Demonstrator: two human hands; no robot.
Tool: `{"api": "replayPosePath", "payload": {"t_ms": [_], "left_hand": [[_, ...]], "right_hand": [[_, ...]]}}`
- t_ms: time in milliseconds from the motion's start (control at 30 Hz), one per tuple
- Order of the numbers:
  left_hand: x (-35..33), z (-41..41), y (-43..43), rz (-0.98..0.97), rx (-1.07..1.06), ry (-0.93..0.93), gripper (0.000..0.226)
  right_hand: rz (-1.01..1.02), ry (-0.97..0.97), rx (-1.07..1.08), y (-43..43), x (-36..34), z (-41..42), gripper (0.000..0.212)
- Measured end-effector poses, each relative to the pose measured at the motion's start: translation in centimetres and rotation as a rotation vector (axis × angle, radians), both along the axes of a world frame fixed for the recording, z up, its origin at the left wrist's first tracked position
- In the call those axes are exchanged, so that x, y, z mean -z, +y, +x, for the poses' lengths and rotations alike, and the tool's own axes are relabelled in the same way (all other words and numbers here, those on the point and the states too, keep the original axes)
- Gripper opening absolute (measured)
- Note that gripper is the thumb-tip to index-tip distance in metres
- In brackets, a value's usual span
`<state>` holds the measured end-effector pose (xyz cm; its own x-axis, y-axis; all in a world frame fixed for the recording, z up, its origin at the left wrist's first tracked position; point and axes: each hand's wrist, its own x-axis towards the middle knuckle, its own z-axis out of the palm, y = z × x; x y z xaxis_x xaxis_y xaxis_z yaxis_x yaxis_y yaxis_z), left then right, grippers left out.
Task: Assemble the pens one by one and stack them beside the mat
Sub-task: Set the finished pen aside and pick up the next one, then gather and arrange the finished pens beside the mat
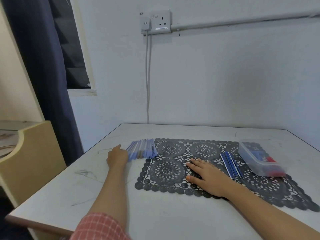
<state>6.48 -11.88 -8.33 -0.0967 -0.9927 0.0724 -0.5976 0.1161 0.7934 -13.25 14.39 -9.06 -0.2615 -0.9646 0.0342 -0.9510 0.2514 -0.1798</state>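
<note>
On lacy black mat (170, 148), right hand (207, 176) lies flat; left hand (117, 156) meets slim pens (143, 150), grip unclear.

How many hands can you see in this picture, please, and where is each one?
2. The left hand is at the near end of the pens lying left of the mat; the right hand lies flat on the mat, left of the blue refills.

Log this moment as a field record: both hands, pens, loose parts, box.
left hand: against near ends of the pen row, grip unclear
right hand: flat, fingers spread, on the mat
pen row: side by side on the table, left of mat
refills: blue, bundled on mat, right of right hand
box: clear plastic, on mat's right end
</note>
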Motion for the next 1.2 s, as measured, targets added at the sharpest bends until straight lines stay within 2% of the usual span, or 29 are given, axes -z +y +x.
{"api": "replayPosePath", "payload": {"t_ms": [133,267,433,533,700,800,867,967,1033,1133,1167,1200], "left_hand": [[0.1,0.0,0.0,-0.003,-0.009,0.016,0.049],[0.1,-0.1,0.2,-0.005,-0.026,0.02,0.05],[-0.5,-0.4,1.6,-0.072,-0.037,-0.01,0.048],[-1.3,-1.6,2.9,-0.19,0.022,-0.003,0.046],[-2.4,-5.4,7.3,-0.377,0.28,0.04,0.025],[-3.1,-8.0,9.9,-0.288,0.45,0.015,0.028],[-3.6,-9.7,11.3,-0.228,0.545,-0.024,0.025],[-4.4,-12.6,13.7,-0.129,0.68,-0.132,0.013],[-4.4,-14.8,15.4,-0.052,0.756,-0.18,0.008],[-4.2,-17.6,17.7,-0.009,0.79,-0.237,0.018],[-4.2,-18.5,18.5,-0.022,0.795,-0.259,0.025],[-4.3,-19.2,19.1,-0.038,0.795,-0.279,0.032]], "right_hand": [[-0.003,-0.022,0.0,0.2,-0.3,0.2,0.113],[-0.145,-0.094,0.008,0.4,-1.1,0.6,0.058],[-0.453,-0.175,0.192,1.6,-3.5,0.1,0.031],[-0.525,-0.226,0.378,2.3,-4.6,-1.2,0.027],[-0.428,-0.219,0.586,3.5,-5.1,-3.8,0.03],[-0.318,-0.179,0.66,3.8,-5.0,-4.7,0.026],[-0.27,-0.157,0.684,3.9,-4.9,-5.0,0.011],[-0.217,-0.125,0.713,3.9,-4.9,-5.0,0.028],[-0.182,-0.104,0.709,4.0,-4.6,-5.1,0.029],[-0.135,-0.057,0.685,3.9,-4.2,-5.1,0.009],[-0.133,-0.057,0.679,4.0,-4.1,-5.3,0.008],[-0.134,-0.055,0.679,3.9,-4.0,-5.2,0.016]]}}
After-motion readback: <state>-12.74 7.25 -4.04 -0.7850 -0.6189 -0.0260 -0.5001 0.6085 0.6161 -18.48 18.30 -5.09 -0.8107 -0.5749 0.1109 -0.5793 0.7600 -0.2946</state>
